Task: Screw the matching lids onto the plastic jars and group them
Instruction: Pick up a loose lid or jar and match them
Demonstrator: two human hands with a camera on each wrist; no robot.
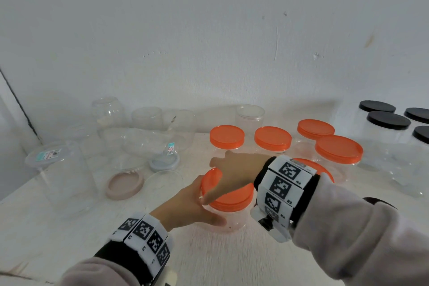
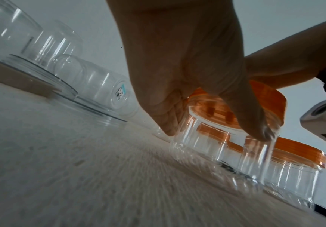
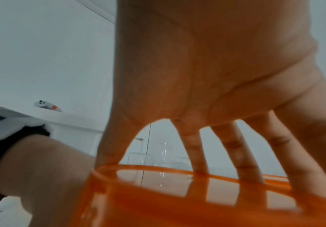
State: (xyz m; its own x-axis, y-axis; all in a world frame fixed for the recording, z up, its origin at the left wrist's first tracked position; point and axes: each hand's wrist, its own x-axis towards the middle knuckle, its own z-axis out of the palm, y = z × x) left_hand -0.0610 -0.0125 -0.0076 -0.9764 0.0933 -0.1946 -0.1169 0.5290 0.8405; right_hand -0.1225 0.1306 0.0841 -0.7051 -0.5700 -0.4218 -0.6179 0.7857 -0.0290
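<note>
A clear plastic jar point(image 1: 226, 218) stands on the table in front of me, with an orange lid point(image 1: 234, 196) on its mouth. My left hand point(image 1: 197, 206) grips the jar's body from the left, thumb in front. In the left wrist view the left hand point(image 2: 206, 122) wraps the clear jar point(image 2: 212, 147). My right hand point(image 1: 228, 177) sits on top, fingers and thumb curled down over the lid's rim. In the right wrist view the right hand point(image 3: 187, 167) spreads its fingertips point(image 3: 249, 176) round the orange lid point(image 3: 177, 199).
Several orange-lidded jars point(image 1: 272, 139) stand grouped behind the hands. Black-lidded jars point(image 1: 387, 121) stand at the far right. At the left lie and stand clear jars point(image 1: 148, 139) without lids, a beige lid point(image 1: 124, 184) and a grey-blue lid point(image 1: 163, 162).
</note>
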